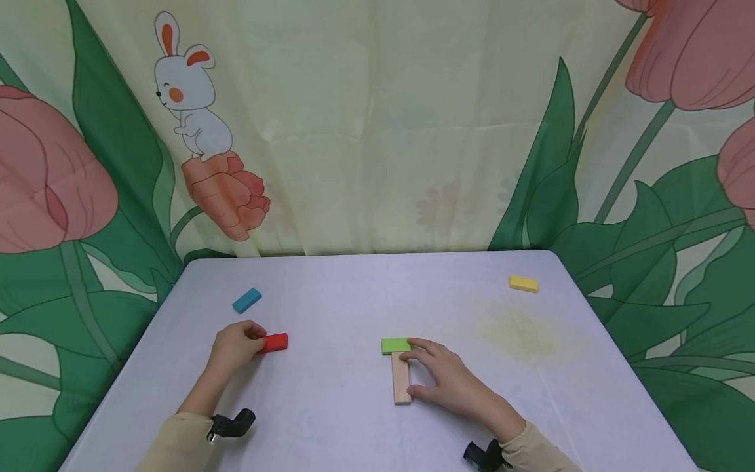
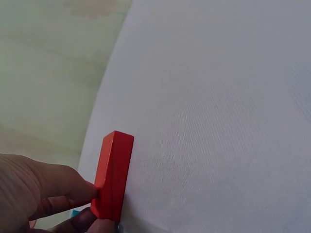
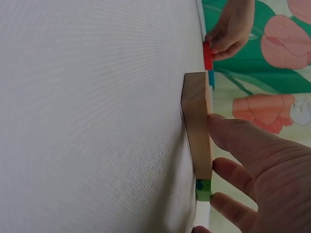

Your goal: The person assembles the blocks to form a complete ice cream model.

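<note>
My left hand [image 1: 236, 345] pinches a red block [image 1: 276, 343] by its left end, between thumb and fingers. The left wrist view shows the red block [image 2: 113, 174] close up, its far end sticking out from the fingertips. A blue block [image 1: 246, 300] lies just beyond that hand. My right hand [image 1: 451, 380] touches the right side of a plain wooden block [image 1: 400, 379] and a green block [image 1: 394, 346] with its thumb and spread fingers. The green block lies crosswise against the wooden block's far end, forming a T shape. In the right wrist view, the thumb rests on the wooden block [image 3: 195, 126].
A yellow block [image 1: 523, 283] lies near the back right corner of the white-covered table [image 1: 330, 432]. Behind the table hangs a curtain [image 1: 366, 131] printed with tulips and a rabbit. Each wrist carries a black camera mount [image 1: 232, 425].
</note>
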Action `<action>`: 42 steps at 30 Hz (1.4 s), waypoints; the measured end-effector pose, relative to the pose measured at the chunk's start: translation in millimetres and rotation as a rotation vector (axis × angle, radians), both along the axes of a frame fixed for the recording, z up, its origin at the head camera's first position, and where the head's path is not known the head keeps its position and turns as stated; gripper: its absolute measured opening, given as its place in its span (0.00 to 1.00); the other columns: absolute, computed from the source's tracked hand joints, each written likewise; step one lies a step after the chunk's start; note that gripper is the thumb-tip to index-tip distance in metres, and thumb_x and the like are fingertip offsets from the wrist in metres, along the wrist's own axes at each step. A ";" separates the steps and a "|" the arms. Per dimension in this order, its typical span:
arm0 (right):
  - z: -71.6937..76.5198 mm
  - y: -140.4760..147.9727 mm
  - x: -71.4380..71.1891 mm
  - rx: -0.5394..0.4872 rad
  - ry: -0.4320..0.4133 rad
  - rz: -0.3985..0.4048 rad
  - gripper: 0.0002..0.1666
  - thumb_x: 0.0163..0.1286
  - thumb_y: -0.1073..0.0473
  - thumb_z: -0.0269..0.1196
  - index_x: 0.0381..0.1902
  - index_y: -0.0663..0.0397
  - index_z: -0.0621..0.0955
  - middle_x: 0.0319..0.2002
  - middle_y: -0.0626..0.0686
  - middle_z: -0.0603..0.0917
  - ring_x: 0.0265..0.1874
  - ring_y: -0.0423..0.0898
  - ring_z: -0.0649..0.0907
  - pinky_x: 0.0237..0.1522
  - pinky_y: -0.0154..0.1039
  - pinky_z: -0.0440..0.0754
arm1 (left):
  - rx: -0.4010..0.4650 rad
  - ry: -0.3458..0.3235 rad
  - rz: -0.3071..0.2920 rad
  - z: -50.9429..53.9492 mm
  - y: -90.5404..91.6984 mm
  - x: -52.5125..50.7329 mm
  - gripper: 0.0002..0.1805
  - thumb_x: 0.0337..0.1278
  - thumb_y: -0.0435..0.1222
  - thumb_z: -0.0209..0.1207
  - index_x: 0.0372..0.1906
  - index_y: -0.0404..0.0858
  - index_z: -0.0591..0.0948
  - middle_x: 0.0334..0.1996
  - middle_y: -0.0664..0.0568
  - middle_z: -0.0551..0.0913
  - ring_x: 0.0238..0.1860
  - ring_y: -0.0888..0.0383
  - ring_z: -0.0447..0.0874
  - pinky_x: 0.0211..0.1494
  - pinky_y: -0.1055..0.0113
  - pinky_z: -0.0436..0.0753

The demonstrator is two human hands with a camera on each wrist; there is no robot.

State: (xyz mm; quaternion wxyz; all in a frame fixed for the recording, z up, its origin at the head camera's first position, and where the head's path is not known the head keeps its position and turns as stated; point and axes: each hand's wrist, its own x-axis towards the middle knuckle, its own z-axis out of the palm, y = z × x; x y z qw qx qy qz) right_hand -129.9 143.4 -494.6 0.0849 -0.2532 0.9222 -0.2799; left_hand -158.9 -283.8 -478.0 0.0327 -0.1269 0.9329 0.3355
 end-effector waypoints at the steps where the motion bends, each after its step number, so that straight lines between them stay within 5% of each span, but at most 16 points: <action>1: -0.3 -0.2 -0.1 0.001 -0.002 0.000 0.33 0.65 0.45 0.74 0.66 0.38 0.79 0.76 0.51 0.68 0.76 0.60 0.68 0.70 0.71 0.66 | 0.003 0.002 0.004 -0.4 1.4 -0.8 0.14 0.62 0.32 0.64 0.50 0.29 0.83 0.47 0.34 0.85 0.44 0.43 0.81 0.45 0.55 0.90; 13: 1.6 -2.3 1.3 -0.013 0.007 0.001 0.32 0.64 0.47 0.74 0.66 0.39 0.79 0.76 0.52 0.69 0.75 0.61 0.68 0.69 0.71 0.66 | 0.055 -0.013 0.025 1.1 17.4 -8.1 0.13 0.62 0.32 0.65 0.49 0.30 0.84 0.47 0.36 0.85 0.45 0.43 0.81 0.46 0.56 0.90; 42: 0.5 1.3 -0.8 -0.011 0.014 0.011 0.32 0.65 0.47 0.74 0.66 0.38 0.80 0.76 0.52 0.69 0.75 0.62 0.68 0.67 0.73 0.66 | 0.051 0.080 0.019 -5.8 62.8 -19.3 0.10 0.59 0.32 0.67 0.45 0.33 0.85 0.42 0.40 0.86 0.42 0.46 0.80 0.41 0.58 0.90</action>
